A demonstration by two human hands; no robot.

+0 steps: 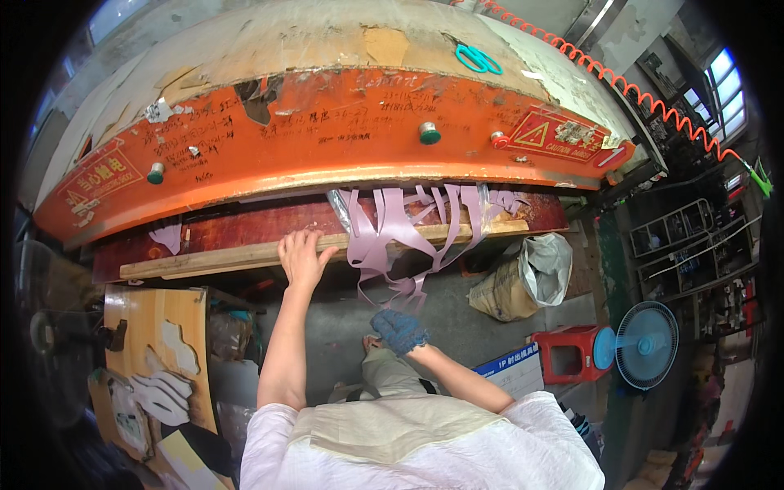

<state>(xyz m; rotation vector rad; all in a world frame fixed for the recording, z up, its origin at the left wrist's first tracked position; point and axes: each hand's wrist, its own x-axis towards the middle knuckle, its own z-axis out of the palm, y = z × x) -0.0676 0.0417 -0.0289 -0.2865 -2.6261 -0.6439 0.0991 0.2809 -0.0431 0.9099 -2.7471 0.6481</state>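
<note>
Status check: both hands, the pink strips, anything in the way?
Left hand flat on wooden board. Right hand, blue-gloved, closed below hanging pink strips. Nothing between glove and strips.

Red bench (245, 224), wood plank (212, 260), pink strips (392, 233)

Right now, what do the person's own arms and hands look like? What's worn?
The left hand is bare, with the forearm uncovered up to a short white sleeve. The right hand wears a blue knitted glove; that forearm is also bare up to a white sleeve. No cables or markings are visible.
</note>
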